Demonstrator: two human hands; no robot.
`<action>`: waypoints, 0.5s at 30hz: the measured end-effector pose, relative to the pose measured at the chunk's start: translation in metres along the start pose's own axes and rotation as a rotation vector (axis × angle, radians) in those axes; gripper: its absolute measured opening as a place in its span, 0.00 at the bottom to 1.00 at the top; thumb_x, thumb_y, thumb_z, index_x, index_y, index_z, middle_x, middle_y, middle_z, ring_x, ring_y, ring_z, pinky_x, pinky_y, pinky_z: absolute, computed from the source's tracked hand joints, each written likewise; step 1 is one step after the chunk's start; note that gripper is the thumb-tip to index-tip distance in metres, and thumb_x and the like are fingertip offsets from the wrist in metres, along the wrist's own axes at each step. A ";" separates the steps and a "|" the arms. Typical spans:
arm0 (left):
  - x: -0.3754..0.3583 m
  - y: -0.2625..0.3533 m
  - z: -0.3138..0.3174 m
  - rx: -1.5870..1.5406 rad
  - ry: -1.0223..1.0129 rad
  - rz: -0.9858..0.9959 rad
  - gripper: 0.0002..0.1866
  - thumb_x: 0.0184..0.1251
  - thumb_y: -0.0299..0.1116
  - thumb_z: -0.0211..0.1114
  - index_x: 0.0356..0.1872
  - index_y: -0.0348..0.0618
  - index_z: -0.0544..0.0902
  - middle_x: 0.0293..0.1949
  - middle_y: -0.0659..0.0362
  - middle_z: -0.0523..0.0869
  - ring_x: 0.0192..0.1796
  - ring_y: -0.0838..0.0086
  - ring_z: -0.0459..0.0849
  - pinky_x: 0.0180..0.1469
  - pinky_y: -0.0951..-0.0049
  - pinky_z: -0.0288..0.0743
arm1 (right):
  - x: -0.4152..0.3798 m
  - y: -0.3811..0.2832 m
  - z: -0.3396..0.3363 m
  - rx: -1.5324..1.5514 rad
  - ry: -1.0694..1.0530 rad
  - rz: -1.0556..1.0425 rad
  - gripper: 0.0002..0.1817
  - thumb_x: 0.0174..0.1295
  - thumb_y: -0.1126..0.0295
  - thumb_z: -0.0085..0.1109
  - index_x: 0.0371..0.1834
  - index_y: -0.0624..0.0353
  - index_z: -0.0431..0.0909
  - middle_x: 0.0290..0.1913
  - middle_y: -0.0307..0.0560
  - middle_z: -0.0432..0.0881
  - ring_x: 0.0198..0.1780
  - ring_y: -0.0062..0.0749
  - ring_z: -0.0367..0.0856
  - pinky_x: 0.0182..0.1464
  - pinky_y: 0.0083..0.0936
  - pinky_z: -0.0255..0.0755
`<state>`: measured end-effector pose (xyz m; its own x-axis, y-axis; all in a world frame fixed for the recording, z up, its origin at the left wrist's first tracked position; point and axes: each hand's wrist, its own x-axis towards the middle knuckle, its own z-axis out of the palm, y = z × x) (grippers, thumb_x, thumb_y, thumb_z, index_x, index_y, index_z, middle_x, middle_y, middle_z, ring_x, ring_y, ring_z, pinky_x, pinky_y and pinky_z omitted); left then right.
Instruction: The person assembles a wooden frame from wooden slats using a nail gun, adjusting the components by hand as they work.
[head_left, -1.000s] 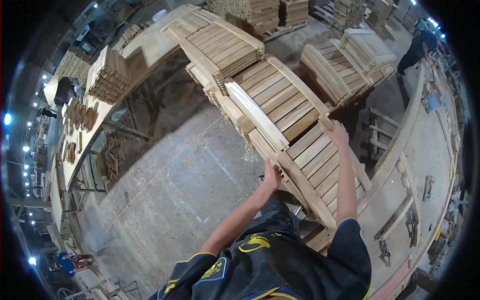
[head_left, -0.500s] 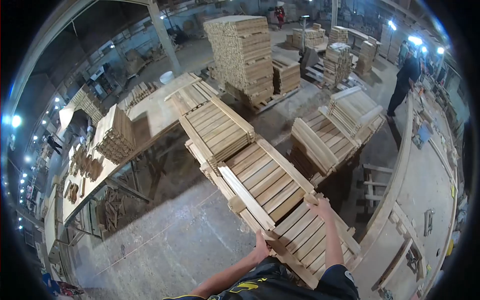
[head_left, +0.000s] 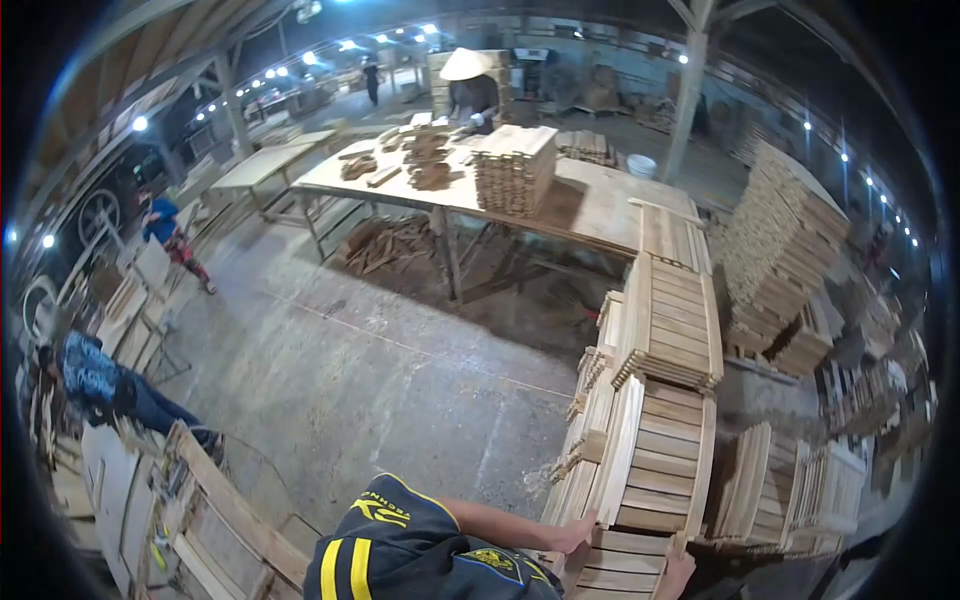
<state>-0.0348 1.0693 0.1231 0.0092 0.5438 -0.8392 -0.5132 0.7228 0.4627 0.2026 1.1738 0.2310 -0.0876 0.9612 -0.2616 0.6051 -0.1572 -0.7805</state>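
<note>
At the lower right of the head view, a slatted wooden panel lies partly cut off by the frame's bottom edge. My left hand grips its left side near the far corner. On the opposite side, my right hand is closed around the corner of the edge rail. Just beyond my hands lies another slatted panel, with a stack of similar panels farther along the row. My fingertips are partly hidden by the wood.
A long worktable carries a stack of wood pieces; behind it is a person in a conical hat. More panels stand right. Concrete floor stretches left, where a bent person is beside a bench.
The view has swung left, so the panels now appear at the right and more of the floor and left side shows. Both hands still hold the slatted panel.
</note>
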 end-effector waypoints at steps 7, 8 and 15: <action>-0.006 0.002 0.013 -0.003 0.139 0.088 0.50 0.63 0.70 0.31 0.68 0.28 0.58 0.66 0.40 0.64 0.68 0.56 0.63 0.63 0.61 0.61 | -0.029 -0.063 -0.001 0.061 0.062 0.223 0.47 0.43 0.31 0.64 0.49 0.68 0.79 0.44 0.50 0.81 0.47 0.30 0.74 0.51 0.32 0.68; 0.001 -0.004 0.009 -0.015 0.082 0.125 0.50 0.64 0.70 0.31 0.68 0.29 0.58 0.67 0.40 0.64 0.68 0.56 0.63 0.64 0.62 0.61 | -0.024 -0.053 -0.001 0.059 0.060 0.222 0.47 0.43 0.31 0.64 0.49 0.68 0.79 0.44 0.50 0.81 0.47 0.30 0.74 0.51 0.32 0.68; 0.036 -0.069 0.002 0.038 0.007 0.254 0.37 0.68 0.61 0.34 0.47 0.33 0.78 0.35 0.50 0.83 0.41 0.58 0.81 0.41 0.58 0.72 | -0.039 -0.015 -0.001 0.416 0.037 0.000 0.28 0.61 0.47 0.59 0.47 0.64 0.81 0.41 0.48 0.83 0.42 0.33 0.78 0.48 0.31 0.70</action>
<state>0.0025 1.0400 0.0612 -0.1218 0.7072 -0.6964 -0.4658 0.5788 0.6693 0.1978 1.1385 0.2531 -0.0540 0.9675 -0.2470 0.2335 -0.2283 -0.9452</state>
